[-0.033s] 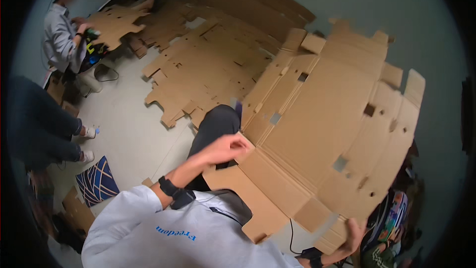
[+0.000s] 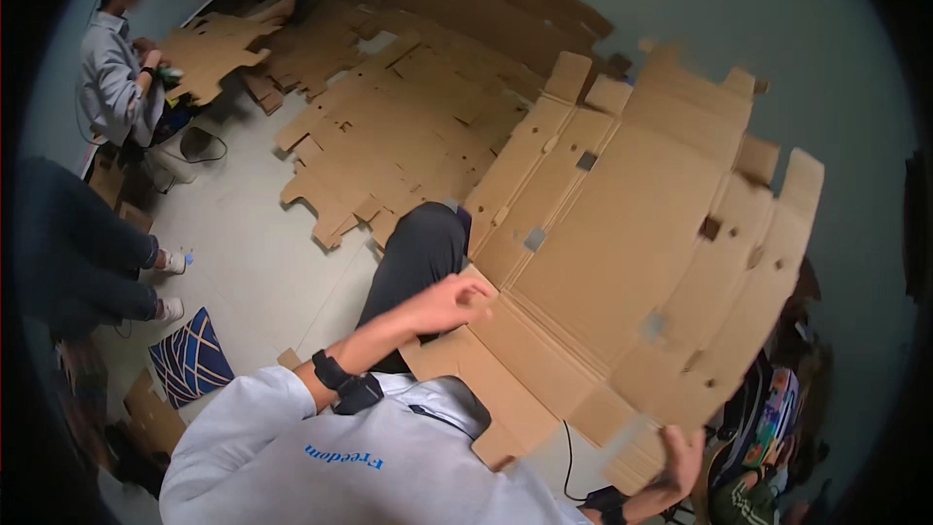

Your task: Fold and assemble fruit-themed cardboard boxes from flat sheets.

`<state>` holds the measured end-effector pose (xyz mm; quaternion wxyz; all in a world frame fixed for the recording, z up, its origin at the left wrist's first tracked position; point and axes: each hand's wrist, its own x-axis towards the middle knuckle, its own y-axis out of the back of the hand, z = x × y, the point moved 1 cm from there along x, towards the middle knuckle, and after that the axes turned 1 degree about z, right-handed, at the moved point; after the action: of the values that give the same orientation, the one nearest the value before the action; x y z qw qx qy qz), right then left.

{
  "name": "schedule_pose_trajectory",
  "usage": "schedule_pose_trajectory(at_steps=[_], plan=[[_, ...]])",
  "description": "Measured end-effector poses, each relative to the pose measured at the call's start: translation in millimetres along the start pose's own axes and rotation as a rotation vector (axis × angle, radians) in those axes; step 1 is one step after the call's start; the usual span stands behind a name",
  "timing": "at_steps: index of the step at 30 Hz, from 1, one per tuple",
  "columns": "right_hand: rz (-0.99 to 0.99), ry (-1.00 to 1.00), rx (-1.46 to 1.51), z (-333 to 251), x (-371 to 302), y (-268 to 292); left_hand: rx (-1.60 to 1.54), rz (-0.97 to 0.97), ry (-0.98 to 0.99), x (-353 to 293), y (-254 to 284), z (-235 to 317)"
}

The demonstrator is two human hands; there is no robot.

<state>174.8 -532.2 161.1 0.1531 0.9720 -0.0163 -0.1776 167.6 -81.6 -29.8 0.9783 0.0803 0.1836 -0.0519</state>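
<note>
A large unfolded cardboard box [image 2: 612, 224], flat with cut-out holes, creases and end flaps, stands tilted in front of me. Its near flaps lie over my lap. My right hand [image 2: 683, 459] is closed on its lower right corner, with some of the fingers behind the board. Beside the near left edge, my left hand [image 2: 455, 303] hovers with loosely curved fingers apart and nothing visible between them. Slight blur hides whether its fingertips touch the board.
More flattened cardboard [image 2: 408, 126] is spread in a pile beyond my knee. A person [image 2: 121, 78] at the far left handles another cardboard sheet [image 2: 219, 49]. Another person's legs [image 2: 87, 243] stand at left, near a blue patterned cushion [image 2: 191, 358]. Colourful bags [image 2: 773, 418] lie at right.
The cardboard box has shifted slightly left, its upper part most. My left hand has turned a little and its fingers look more spread. My right hand keeps its hold at the corner.
</note>
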Motion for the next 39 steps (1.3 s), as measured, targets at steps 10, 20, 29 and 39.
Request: schedule_pose_trajectory(at_steps=[10, 20, 29, 39], plan=[[0.021, -0.223, -0.299, 219, -25, 27, 0.533, 0.434, -0.235, -7, -43, -60], [-0.034, -0.144, -0.546, 233, 18, -35, 0.111, 0.053, -0.067, -11, -5, 54], [0.270, 0.264, -0.150, 139, 18, -98, 0.695, 0.226, -0.714, -85, 35, 52], [-0.132, 0.473, -0.946, 81, 40, -107, 1.097, 0.002, -0.632, -128, 27, -30]])
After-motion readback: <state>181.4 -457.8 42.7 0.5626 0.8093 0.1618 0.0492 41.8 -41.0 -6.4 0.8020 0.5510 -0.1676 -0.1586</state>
